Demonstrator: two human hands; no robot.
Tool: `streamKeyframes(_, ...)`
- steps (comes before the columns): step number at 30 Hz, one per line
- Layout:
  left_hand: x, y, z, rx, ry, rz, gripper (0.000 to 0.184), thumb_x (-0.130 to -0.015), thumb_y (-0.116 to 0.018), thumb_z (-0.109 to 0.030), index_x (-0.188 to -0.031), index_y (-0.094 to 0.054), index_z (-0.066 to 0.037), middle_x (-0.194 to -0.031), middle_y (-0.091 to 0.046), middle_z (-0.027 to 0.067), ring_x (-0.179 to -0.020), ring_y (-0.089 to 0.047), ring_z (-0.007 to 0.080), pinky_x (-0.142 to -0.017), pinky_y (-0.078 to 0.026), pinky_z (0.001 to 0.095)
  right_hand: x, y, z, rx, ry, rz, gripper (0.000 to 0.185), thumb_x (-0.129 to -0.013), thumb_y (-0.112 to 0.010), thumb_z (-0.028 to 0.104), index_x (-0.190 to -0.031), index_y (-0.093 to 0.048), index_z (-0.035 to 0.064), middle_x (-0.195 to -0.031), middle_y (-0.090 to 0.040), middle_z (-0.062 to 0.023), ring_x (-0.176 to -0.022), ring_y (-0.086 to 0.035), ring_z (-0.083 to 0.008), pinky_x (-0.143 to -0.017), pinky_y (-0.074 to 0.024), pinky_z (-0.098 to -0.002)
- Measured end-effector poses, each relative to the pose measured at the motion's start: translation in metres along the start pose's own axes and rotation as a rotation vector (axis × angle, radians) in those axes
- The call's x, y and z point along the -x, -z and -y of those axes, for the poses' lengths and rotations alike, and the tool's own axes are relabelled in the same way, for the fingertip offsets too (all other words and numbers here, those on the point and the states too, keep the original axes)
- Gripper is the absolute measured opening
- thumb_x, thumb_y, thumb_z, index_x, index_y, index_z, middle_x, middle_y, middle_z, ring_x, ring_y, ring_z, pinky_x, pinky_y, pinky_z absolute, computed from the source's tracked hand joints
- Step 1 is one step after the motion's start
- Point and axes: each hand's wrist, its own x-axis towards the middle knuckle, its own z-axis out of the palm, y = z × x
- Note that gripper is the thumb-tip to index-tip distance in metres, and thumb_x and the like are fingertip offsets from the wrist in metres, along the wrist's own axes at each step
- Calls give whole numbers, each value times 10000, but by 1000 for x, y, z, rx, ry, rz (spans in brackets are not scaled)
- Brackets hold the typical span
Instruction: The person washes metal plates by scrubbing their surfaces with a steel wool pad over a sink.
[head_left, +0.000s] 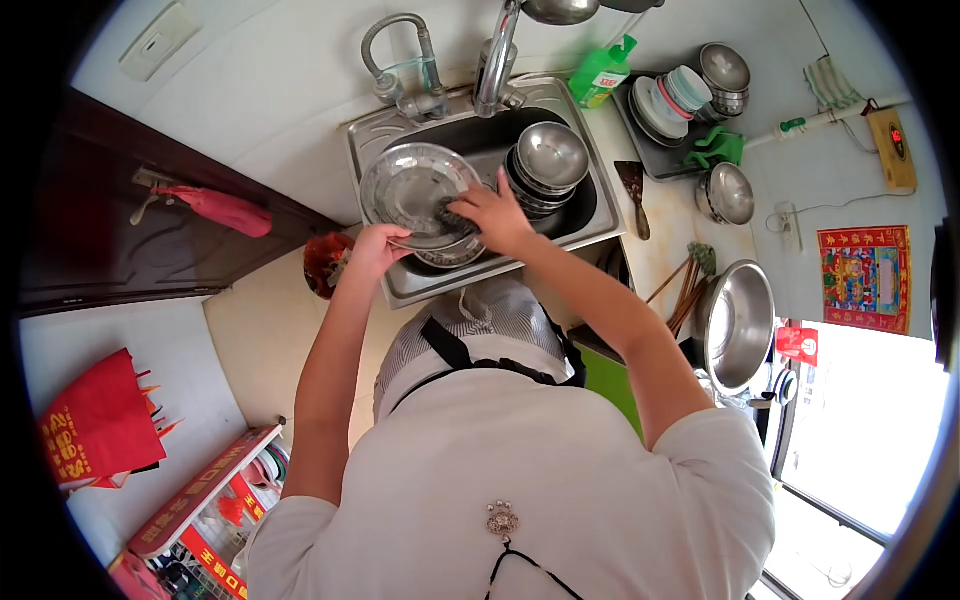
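Over the left part of the sink (608,215), a wide shiny basin (405,185) is tilted up, its inside wet-looking. My left hand (376,250) grips its near rim, thumb on the upper side. Inside the basin, my right hand (493,212) presses a dark scouring pad, probably steel wool (450,210), against the surface; fingers partly cover it. Another metal rim (450,257) shows beneath the basin. Right of my right hand, a stack of metal bowls (553,158) stands in the sink.
Two faucets (495,65) (425,100) rise behind the sink. A green bottle (603,75) stands at the back. On the right counter are a tray of dishes (655,150), a cleaver (632,190), metal bowls (728,193) and a large steel basin (738,325). A dark door (110,230) is at left.
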Motion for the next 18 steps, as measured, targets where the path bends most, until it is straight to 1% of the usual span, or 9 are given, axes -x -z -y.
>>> streamKeyframes(1,0,1,-3,-50,23,-16,141,-748,-562,-39,-873,-561,27,-837,-623,127,-749,-628,247,-734,-532,369,0,5,-8,76,-24,-9,624,-615,-728,151,-1189,-489,211,-1210,-496,-16,-1263,-358,-211,-1056,-87,-620)
streamKeyframes(2,1,1,-5,-98,47,-32,138,-740,-556,-43,-859,-560,27,-820,-622,130,-732,-628,247,-734,-532,370,1,6,-19,53,19,-2,605,-617,-725,144,-1175,-499,207,-1213,-495,-12,-1269,-351,-210,-1061,-81,-615)
streamKeyframes(4,4,-2,-8,-76,99,-31,170,-737,-549,-63,-876,-548,34,-793,-618,130,-714,-628,254,-744,-534,372,3,11,-36,5,103,10,566,-622,-720,128,-1147,-518,200,-1219,-492,-6,-1283,-336,-207,-1070,-71,-604)
streamKeyframes(5,6,-5,-10,-64,123,-30,186,-736,-546,-73,-885,-542,38,-779,-617,130,-705,-627,257,-748,-535,374,7,16,-39,-39,204,-13,486,-644,-720,134,-1096,-545,172,-1182,-519,-17,-1196,-438,-241,-1044,-259,-509)
streamKeyframes(8,28,-29,-23,46,186,101,230,-754,-529,-111,-930,-520,36,-934,-618,166,-820,-630,253,-745,-536,369,9,23,-35,-492,67,127,380,-663,-721,146,-1016,-583,126,-1082,-572,-50,-1008,-551,-288,-876,-426,-412)
streamKeyframes(11,1,-14,-8,-149,80,-134,395,-787,-557,-186,-1098,-490,48,-1162,-550,189,-995,-591,277,-823,-493,362,6,21,-44,-528,136,47,319,-673,-720,172,-956,-599,86,-946,-607,-94,-849,-582,-320,-713,-457,-392)
streamKeyframes(14,8,-34,-13,-801,-325,-342,562,-814,-587,-295,-1242,-439,37,-1312,-438,183,-1114,-526,280,-903,-425,350,-2,39,-54,-508,86,136,268,-702,-716,195,-906,-611,58,-882,-615,-112,-852,-576,-327,-732,-447,-386)
streamKeyframes(15,7,-38,-17,-985,-524,-288,600,-808,-617,-359,-1254,-473,15,-1218,-530,172,-1090,-540,266,-938,-375,317,-5,43,-59,-543,21,216,295,-702,-720,215,-921,-608,53,-881,-620,-123,-843,-576,-332,-725,-444,-382)
streamKeyframes(18,21,-60,-32,-976,-235,166,507,-812,-614,-377,-1105,-587,36,-1095,-612,143,-1034,-567,243,-901,-394,288,-12,54,-71,-569,60,236,326,-691,-730,227,-937,-607,52,-897,-623,-129,-836,-580,-327,-722,-442,-373)
